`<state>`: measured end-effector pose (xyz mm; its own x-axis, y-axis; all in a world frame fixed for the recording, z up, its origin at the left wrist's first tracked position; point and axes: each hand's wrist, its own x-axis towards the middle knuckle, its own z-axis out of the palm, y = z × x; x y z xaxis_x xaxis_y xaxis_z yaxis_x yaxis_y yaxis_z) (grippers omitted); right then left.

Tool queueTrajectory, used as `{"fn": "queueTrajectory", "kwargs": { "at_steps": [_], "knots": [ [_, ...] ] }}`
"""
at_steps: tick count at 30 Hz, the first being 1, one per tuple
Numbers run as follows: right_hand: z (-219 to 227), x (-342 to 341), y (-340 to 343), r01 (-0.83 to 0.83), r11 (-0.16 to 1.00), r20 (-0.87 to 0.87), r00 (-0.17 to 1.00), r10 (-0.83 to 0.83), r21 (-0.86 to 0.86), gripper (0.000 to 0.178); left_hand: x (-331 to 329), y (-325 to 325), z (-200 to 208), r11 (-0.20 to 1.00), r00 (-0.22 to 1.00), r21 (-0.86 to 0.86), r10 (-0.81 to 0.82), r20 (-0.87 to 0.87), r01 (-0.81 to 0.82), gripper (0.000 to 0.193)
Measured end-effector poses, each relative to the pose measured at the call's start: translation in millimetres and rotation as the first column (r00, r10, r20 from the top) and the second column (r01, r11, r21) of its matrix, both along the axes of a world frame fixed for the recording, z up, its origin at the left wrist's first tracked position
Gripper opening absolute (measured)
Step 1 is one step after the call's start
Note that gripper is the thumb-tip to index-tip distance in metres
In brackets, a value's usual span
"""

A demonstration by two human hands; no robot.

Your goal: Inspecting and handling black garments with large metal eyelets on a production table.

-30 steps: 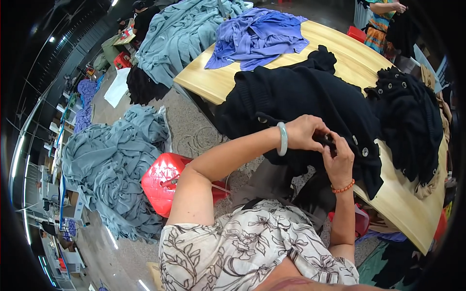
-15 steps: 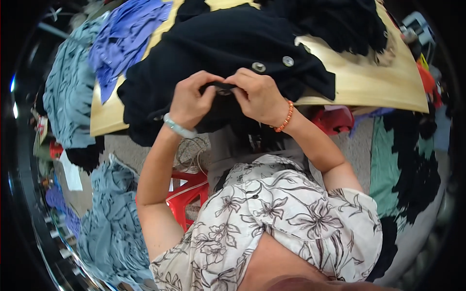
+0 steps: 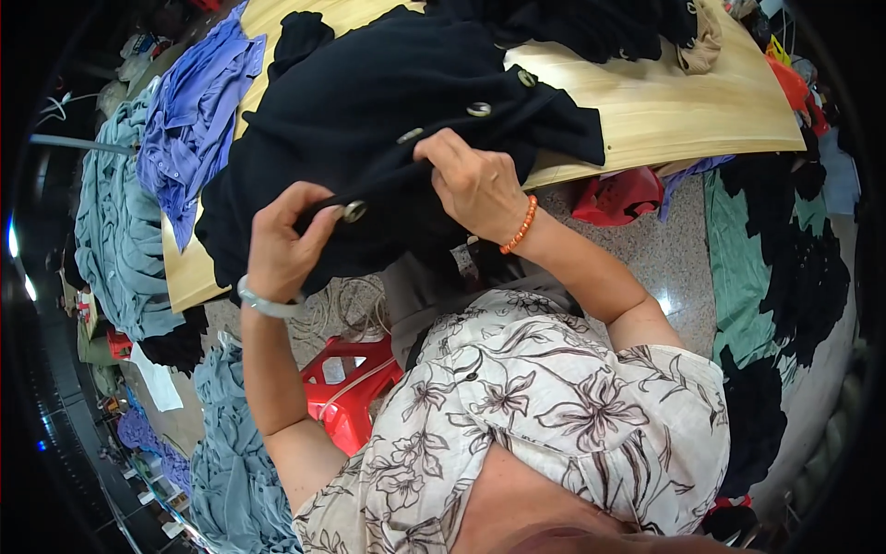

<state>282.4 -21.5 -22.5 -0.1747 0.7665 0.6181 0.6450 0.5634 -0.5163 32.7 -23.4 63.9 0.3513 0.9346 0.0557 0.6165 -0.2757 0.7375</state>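
1. On my head-camera feed, a black garment (image 3: 360,102) sprawls across the upper middle of the frame, its near part hanging over the edge of a pale wooden table (image 3: 664,106).
2. The left hand (image 3: 286,235), left of center, pinches the garment's edge between thumb and fingers, just beside a shiny round button (image 3: 354,211); a pale bangle (image 3: 266,303) circles the wrist.
3. Near the middle of the frame, I see the right hand (image 3: 475,180) with fingers curled closed on the same edge, the thumb mostly hidden from me; an orange beaded bracelet (image 3: 521,224) rings that wrist.
4. Three more buttons run from just above the right hand toward the upper right.
5. A second dark garment (image 3: 591,23) lies along the top of the frame, while purple clothing (image 3: 189,111) drapes over the table's corner at upper left, next to grey-green fabric (image 3: 120,240).
6. Below, I make out a red stool (image 3: 346,388) at lower center-left, beside a grey-blue heap (image 3: 235,462); green cloth (image 3: 734,277) and black pieces lie at right.
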Motion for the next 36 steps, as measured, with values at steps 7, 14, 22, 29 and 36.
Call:
{"fn": "queueTrajectory", "kwargs": {
  "at_steps": [7, 14, 22, 29, 36],
  "knots": [
    [32.8, 14.2, 10.8, -0.094, 0.995, -0.049, 0.994, 0.095, 0.015, 0.017, -24.0, -5.1, 29.2, 0.994, 0.991, -0.079, 0.078, 0.106, -0.07, 0.007],
    [14.5, 29.4, 4.6, -0.217, 0.97, 0.032, 0.974, 0.222, -0.112, 0.018, 39.8, 2.9, 22.0, 0.938, 0.989, 0.34, -0.017, -0.147, 0.066, 0.019],
    [8.8, 10.9, -13.4, -0.123, 0.987, -0.019, 0.992, 0.122, -0.1, 0.023, 87.8, 43.1, -14.2, 0.982, 0.958, 0.085, -0.141, -0.25, 0.167, 0.021],
    [3.6, 11.0, -20.8, -0.155, 0.979, -0.045, 0.988, 0.15, -0.13, 0.027, 77.1, 47.8, -25.3, 0.951, 0.972, -0.273, -0.085, 0.217, 0.144, 0.021],
    [2.0, 7.4, -20.8, -0.051, 0.987, -0.014, 0.999, 0.049, -0.155, 0.027, 98.9, 25.2, -34.1, 0.988, 0.998, 0.151, 0.021, 0.062, -0.03, 0.009]
  ]
}}
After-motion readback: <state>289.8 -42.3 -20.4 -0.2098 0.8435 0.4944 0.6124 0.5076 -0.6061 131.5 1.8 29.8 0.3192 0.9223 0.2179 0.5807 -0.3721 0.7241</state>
